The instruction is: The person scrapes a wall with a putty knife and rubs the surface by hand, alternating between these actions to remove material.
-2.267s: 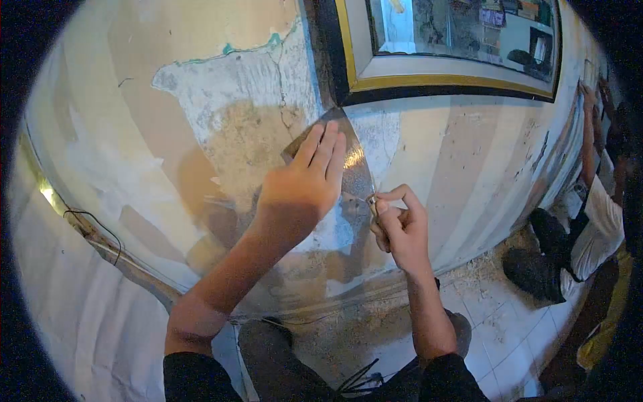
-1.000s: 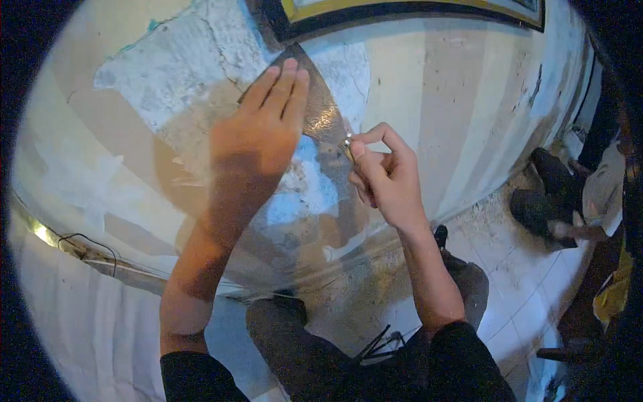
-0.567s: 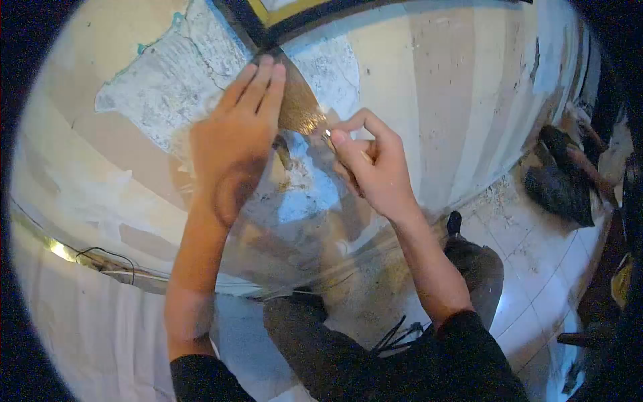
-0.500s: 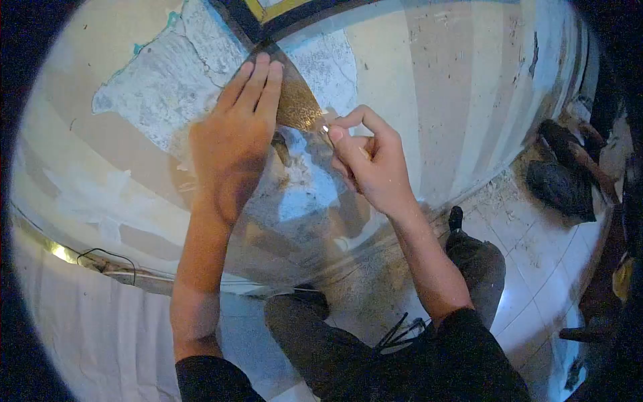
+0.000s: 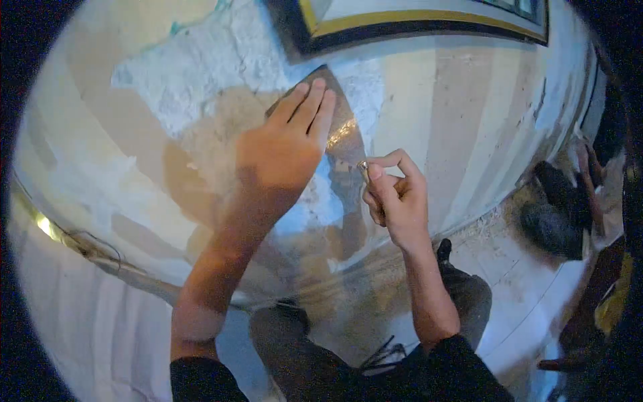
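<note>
A brown, textured sheet (image 5: 345, 127) with a shiny, light-catching patch lies against the striped wall, over a patch of bare plaster. My left hand (image 5: 288, 147) presses flat on its upper part, fingers stretched out. At the sheet's lower right corner, my right hand (image 5: 398, 194) pinches a small shiny metal piece (image 5: 363, 165) between thumb and forefinger. The rest of that metal piece is hidden by the fingers.
A frame with dark and yellow edges (image 5: 402, 25) is above the hands. Flaking plaster (image 5: 181, 80) spreads to the upper left. Pale cloth (image 5: 80, 301) lies lower left, dark bags (image 5: 552, 224) at right on the tiled floor (image 5: 516, 288).
The view has shifted, so more of the frame shows. Both hands and the sheet appear further right and lower. The left hand still lies on the sheet and the right hand still pinches.
</note>
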Demonstrator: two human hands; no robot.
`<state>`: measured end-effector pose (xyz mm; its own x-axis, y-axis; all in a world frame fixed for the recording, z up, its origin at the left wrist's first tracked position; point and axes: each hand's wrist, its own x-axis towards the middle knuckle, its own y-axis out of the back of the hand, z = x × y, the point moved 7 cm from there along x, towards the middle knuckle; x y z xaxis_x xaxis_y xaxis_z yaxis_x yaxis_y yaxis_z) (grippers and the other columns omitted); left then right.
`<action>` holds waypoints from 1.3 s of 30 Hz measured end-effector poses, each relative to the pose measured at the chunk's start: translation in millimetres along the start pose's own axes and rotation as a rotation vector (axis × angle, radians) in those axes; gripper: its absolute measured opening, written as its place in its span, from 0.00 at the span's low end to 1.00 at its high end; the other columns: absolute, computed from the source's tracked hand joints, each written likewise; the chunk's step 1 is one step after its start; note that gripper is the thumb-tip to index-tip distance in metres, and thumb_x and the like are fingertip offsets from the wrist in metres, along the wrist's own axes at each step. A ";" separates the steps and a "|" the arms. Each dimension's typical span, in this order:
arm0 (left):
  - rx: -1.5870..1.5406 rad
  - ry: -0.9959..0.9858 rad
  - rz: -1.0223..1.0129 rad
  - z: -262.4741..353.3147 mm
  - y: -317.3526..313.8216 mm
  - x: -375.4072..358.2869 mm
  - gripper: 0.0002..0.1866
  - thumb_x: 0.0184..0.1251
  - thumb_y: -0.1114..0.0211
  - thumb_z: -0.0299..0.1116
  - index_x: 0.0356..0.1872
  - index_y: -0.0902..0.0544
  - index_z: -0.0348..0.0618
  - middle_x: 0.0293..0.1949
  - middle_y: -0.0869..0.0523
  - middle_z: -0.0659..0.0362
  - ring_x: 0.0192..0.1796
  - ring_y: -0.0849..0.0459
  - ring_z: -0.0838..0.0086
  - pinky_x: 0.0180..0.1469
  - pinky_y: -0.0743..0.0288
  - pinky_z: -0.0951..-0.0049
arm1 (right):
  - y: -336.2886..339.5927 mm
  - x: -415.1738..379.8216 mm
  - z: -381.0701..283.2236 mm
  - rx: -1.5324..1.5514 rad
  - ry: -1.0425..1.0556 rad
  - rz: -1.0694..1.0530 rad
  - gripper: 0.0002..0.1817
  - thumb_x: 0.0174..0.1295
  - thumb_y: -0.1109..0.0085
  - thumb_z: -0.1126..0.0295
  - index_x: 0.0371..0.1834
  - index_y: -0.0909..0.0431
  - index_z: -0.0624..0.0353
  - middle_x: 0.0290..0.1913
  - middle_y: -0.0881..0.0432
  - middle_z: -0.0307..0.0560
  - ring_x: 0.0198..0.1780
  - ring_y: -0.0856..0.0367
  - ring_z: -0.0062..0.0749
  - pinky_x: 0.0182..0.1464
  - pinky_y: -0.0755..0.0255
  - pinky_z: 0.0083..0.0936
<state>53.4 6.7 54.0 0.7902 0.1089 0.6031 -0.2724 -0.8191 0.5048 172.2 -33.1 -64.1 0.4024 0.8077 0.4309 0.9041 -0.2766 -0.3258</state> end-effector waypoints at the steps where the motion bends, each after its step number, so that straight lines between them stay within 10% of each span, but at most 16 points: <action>1: -0.029 0.010 0.018 1.0 -0.8 -6.3 0.25 0.60 0.44 0.30 0.61 0.24 0.41 0.63 0.22 0.56 0.63 0.23 0.68 0.45 0.17 0.73 | -2.4 -4.8 3.7 -0.019 -0.031 -0.023 0.07 0.71 0.45 0.66 0.41 0.28 0.57 0.16 0.29 0.33 0.14 0.38 0.12 0.16 0.47 0.17; 39: -0.058 0.073 0.089 -10.2 10.7 2.4 0.25 0.60 0.45 0.30 0.61 0.24 0.43 0.63 0.22 0.58 0.64 0.24 0.68 0.46 0.18 0.73 | -15.6 4.4 -14.6 0.026 0.017 -0.005 0.07 0.72 0.47 0.67 0.42 0.31 0.57 0.17 0.29 0.35 0.15 0.38 0.13 0.15 0.47 0.15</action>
<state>46.8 3.9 67.1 0.7198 0.0795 0.6896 -0.3729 -0.7936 0.4807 161.9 -32.8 -44.8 0.4001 0.8003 0.4465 0.9023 -0.2585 -0.3451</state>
